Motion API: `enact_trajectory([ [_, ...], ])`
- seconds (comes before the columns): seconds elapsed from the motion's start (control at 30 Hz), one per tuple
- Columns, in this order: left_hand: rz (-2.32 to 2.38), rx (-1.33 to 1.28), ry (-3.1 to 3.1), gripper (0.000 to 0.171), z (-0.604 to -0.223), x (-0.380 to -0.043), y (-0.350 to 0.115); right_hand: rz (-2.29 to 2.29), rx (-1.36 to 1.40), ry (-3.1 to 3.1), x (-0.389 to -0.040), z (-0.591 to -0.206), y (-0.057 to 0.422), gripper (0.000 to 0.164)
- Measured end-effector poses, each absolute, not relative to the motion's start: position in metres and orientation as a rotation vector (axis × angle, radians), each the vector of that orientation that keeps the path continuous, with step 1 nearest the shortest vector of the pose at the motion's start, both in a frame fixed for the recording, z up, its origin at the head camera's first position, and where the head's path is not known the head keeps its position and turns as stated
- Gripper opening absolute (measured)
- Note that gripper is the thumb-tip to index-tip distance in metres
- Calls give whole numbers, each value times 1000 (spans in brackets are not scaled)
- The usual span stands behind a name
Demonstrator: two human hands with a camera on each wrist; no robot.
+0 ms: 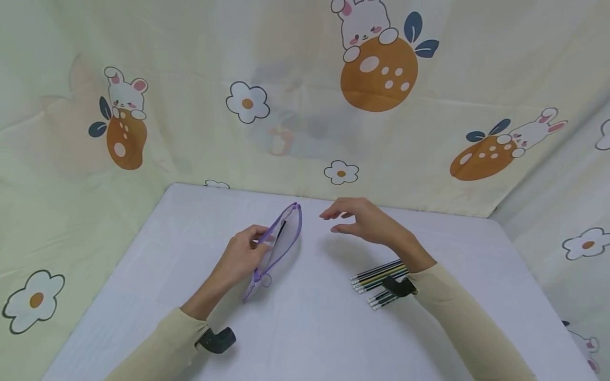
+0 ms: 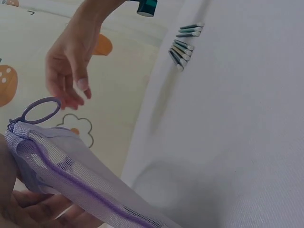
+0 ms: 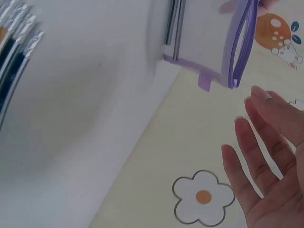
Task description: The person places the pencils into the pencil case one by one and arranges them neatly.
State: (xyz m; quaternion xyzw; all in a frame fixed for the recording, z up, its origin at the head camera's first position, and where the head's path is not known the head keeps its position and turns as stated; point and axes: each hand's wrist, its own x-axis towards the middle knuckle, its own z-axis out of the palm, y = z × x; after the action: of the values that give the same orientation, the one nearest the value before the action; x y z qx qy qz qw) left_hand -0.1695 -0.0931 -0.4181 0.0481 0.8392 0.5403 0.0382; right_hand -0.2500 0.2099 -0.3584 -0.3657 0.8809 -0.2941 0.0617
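My left hand (image 1: 244, 253) grips the side of a translucent mesh pouch (image 2: 88, 159) with a purple zipper, its mouth unzipped and gaping. A round purple zipper pull (image 2: 42, 110) hangs at one end. Through the pouch's side, in the right wrist view, dark pencils (image 3: 178, 31) show inside. My right hand (image 1: 364, 221) hovers to the right of the pouch, apart from it, fingers loosely bent and nothing in them. Below my right wrist, several pencils (image 1: 376, 276) with white ends lie in two groups on the table, partly covered by the forearm in the head view.
The table (image 1: 305, 338) has a white cover. Behind and beside it hangs a cream curtain (image 1: 200, 121) printed with rabbits, orange fruit and flowers. Dark wrist mounts (image 1: 216, 340) sit at both cuffs.
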Motion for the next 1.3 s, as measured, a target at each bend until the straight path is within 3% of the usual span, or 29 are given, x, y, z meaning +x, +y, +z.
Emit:
enact_trajectory([
  [0.23, 1665, 172, 2570, 32, -419, -170, -95, -892, -1026, 2627, -244, -366, 232, 44],
  [1.3, 1637, 174, 2618, 33, -422, -171, -96, -938, -678, 2612, -237, -422, 337, 43],
])
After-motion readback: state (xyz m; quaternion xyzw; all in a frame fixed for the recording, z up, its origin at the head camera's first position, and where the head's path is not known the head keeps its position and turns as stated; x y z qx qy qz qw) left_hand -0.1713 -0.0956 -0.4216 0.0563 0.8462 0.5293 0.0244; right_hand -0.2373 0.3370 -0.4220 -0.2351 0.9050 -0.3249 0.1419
